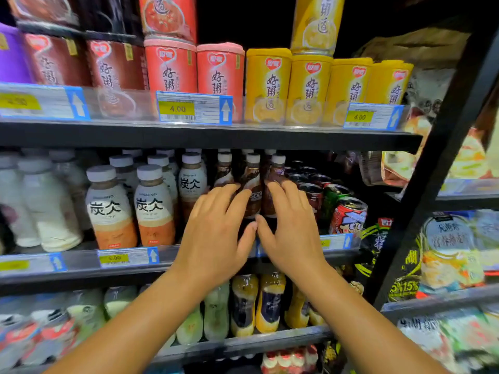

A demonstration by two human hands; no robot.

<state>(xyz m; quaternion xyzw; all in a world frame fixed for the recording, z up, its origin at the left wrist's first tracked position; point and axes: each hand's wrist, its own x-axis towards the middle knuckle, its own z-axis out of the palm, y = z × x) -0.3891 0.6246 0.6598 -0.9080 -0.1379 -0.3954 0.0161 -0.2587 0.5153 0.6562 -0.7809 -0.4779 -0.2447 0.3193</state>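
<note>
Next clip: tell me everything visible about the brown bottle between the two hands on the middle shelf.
The brown bottle stands upright on the middle shelf, between two like bottles. It looks like clear plastic holding a dark drink, with a white cap and a brown label bearing a cream swirl and partly hidden letters. The left hand and right hand flank it, thumbs meeting over its lower part.

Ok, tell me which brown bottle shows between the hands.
The middle bottle of the three front ones; the left hand covers its left neighbour, the right hand its right neighbour.
</note>
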